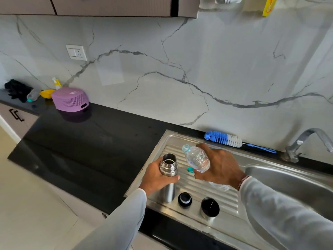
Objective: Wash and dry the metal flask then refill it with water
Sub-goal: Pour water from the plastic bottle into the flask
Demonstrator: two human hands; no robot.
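Note:
The metal flask (168, 166) stands upright and uncapped on the ribbed steel drainboard (225, 197). My left hand (156, 176) is wrapped around its upper body. My right hand (218, 166) holds a clear plastic water bottle (197, 157), tilted with its open teal-ringed mouth up and left, just right of the flask's mouth. The bottle's small teal cap (190, 169) lies on the drainboard between my hands. In front of the flask sit its black stopper (184, 199) and its black-topped steel cup lid (210, 208).
A blue and white bottle brush (223, 138) lies along the wall behind the drainboard. The sink basin (288, 177) and tap (304, 141) are at the right. On the black counter at the far left stand a purple basket (70, 99), a yellow bowl (46, 93), another small bottle (33, 95) and black gloves (17, 90).

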